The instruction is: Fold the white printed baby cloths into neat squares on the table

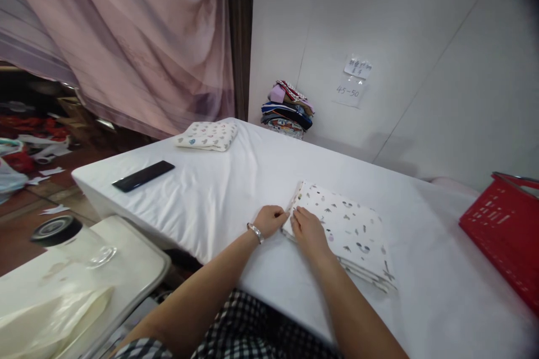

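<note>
A folded white cloth (353,224) with small printed figures lies on the white-covered table (202,202) in front of me. At its left edge my left hand (269,221), a bracelet on the wrist, is closed with thumb and fingers pinching the border. My right hand (310,231) rests on top of the same cloth near that edge, fingers stretched out and lying flat. The fingertips of both hands almost meet. Several layers show along the cloth's near right side.
Another folded patterned cloth (208,136) and a black flat slab (144,175) lie on the table's left. A clothes stack (288,109) stands by the wall. At right is a red basket (505,230). A black-lidded clear jar (80,238) stands on a side table (138,252).
</note>
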A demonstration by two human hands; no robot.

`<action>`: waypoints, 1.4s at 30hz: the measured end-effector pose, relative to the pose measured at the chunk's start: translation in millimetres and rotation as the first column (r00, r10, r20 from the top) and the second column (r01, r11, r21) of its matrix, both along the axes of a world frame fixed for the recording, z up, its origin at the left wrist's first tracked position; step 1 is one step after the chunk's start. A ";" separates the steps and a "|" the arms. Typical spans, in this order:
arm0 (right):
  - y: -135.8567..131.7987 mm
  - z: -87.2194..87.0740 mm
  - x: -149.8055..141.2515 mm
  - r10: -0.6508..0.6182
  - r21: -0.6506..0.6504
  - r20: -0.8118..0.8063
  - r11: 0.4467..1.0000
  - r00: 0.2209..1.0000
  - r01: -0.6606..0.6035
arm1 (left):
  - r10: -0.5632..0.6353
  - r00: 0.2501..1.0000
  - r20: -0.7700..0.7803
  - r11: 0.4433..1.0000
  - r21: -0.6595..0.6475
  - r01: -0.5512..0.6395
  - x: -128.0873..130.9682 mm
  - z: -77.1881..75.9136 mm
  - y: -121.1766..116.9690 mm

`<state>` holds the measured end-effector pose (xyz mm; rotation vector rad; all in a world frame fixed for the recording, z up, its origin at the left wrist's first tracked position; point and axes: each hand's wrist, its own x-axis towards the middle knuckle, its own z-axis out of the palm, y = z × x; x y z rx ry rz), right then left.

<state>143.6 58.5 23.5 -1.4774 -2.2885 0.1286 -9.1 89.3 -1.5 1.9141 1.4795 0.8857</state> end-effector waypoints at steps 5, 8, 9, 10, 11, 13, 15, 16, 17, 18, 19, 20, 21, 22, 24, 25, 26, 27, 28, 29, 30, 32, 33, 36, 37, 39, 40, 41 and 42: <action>-3.5 -8.3 -1.2 0.027 -0.072 0.062 0.997 0.998 -0.022 | -0.069 0.993 0.092 0.997 -0.015 0.071 -3.2 -1.8 1.8; -2.6 -12.3 -1.4 0.021 -0.103 0.061 0.995 0.998 -0.015 | -0.099 0.984 0.150 0.994 -0.035 0.105 -4.8 -0.5 1.3; -1.9 -12.5 -1.2 0.019 -0.105 0.047 0.994 0.999 -0.014 | -0.101 0.981 0.166 0.993 -0.046 0.110 -5.1 0.0 1.1; -1.3 -12.2 -0.7 0.017 -0.104 0.027 0.994 0.999 -0.014 | -0.101 0.978 0.181 0.992 -0.060 0.113 -5.3 0.4 1.0; -0.7 -11.4 -0.1 0.017 -0.102 0.001 0.995 1.000 -0.017 | -0.098 0.976 0.195 0.991 -0.073 0.114 -5.3 0.7 1.0; 0.3 -8.9 1.4 0.015 -0.101 -0.073 0.995 0.997 -0.023 | -0.084 0.977 0.194 0.993 -0.071 0.099 -5.0 0.7 1.5; 0.9 -5.9 2.9 -0.005 -0.113 -0.172 0.994 0.985 -0.014 | -0.047 0.990 0.136 0.999 -0.015 0.050 -4.2 0.2 2.6; 1.1 -4.4 3.5 -0.023 -0.125 -0.226 0.992 0.974 -0.005 | -0.023 0.995 0.096 0.999 0.027 0.021 -3.8 -0.2 3.4; 1.1 -2.9 3.9 -0.043 -0.141 -0.280 0.990 0.959 0.003 | 0.000 0.998 0.058 0.997 0.071 -0.004 -3.5 -0.7 4.2; 1.0 -1.6 4.2 -0.064 -0.160 -0.334 0.987 0.941 0.010 | 0.019 0.999 0.028 0.994 0.111 -0.022 -3.2 -1.3 5.0; 0.9 -0.5 4.2 -0.084 -0.178 -0.382 0.984 0.920 0.015 | 0.033 0.999 0.008 0.989 0.141 -0.034 -3.1 -1.9 5.7; 0.7 0.5 4.2 -0.101 -0.194 -0.424 0.981 0.900 0.019 | 0.042 0.999 -0.003 0.986 0.164 -0.041 -3.0 -2.5 6.2; 0.4 1.2 4.0 -0.119 -0.209 -0.456 0.978 0.882 0.024 | 0.046 0.999 -0.011 0.983 0.180 -0.043 -2.9 -3.1 6.6; 0.0 1.7 3.8 -0.136 -0.222 -0.476 0.975 0.869 0.031 | 0.048 0.999 -0.019 0.981 0.191 -0.043 -2.9 -3.7 6.9; -0.7 2.2 3.2 -0.157 -0.233 -0.488 0.972 0.859 0.046 | 0.040 0.999 -0.037 0.979 0.199 -0.032 -2.7 -5.1 7.1; -1.0 2.3 2.9 -0.162 -0.231 -0.485 0.972 0.860 0.053 | 0.031 0.998 -0.047 0.979 0.200 -0.021 -2.6 -5.9 7.1; -1.1 2.2 2.5 -0.162 -0.226 -0.478 0.972 0.863 0.058 | 0.021 0.998 -0.057 0.979 0.202 -0.009 -2.4 -6.7 7.1; -1.1 2.0 2.2 -0.156 -0.217 -0.468 0.974 0.870 0.058 | 0.013 0.998 -0.066 0.979 0.203 0.001 -2.2 -7.5 7.2; -0.9 1.6 2.0 -0.141 -0.206 -0.458 0.977 0.878 0.050 | 0.006 0.997 -0.078 0.978 0.206 0.010 -1.9 -8.3 7.3; -0.5 0.9 1.8 -0.119 -0.196 -0.444 0.980 0.888 0.033 | 0.001 0.996 -0.091 0.977 0.210 0.018 -1.8 -9.0 7.3; 0.0 0.1 1.7 -0.097 -0.186 -0.428 0.982 0.898 0.017 | -0.003 0.994 -0.107 0.976 0.215 0.026 -1.6 -9.6 7.4; 1.2 -2.0 1.8 -0.070 -0.175 -0.403 0.985 0.913 -0.001 | -0.010 0.990 -0.140 0.976 0.215 0.041 -1.6 -10.1 7.4; 1.8 -3.0 2.1 -0.065 -0.173 -0.396 0.985 0.916 -0.005 | -0.014 0.988 -0.154 0.976 0.211 0.047 -1.7 -10.0 7.3; 2.8 -4.2 3.0 -0.067 -0.178 -0.388 0.984 0.919 -0.003 | -0.025 0.985 -0.168 0.980 0.189 0.057 -1.9 -9.1 6.8; 2.9 -3.9 3.3 -0.066 -0.181 -0.390 0.983 0.918 -0.007 | -0.025 0.986 -0.166 0.982 0.181 0.056 -2.0 -8.8 6.6; 2.9 -3.1 3.6 -0.078 -0.189 -0.403 0.982 0.912 0.001 | -0.023 0.987 -0.159 0.985 0.163 0.050 -2.2 -8.3 6.5; 2.9 -2.9 3.7 -0.085 -0.193 -0.409 0.981 0.908 0.005 | -0.023 0.988 -0.154 0.987 0.155 0.047 -2.2 -8.2 6.5; 3.0 -3.1 3.7 -0.087 -0.193 -0.409 0.981 0.908 0.008 | -0.024 0.989 -0.148 0.988 0.148 0.046 -2.2 -8.2 6.8; 3.2 -3.8 3.6 -0.083 -0.187 -0.396 0.982 0.914 0.008 | -0.026 0.990 -0.140 0.988 0.145 0.047 -2.3 -8.2 7.1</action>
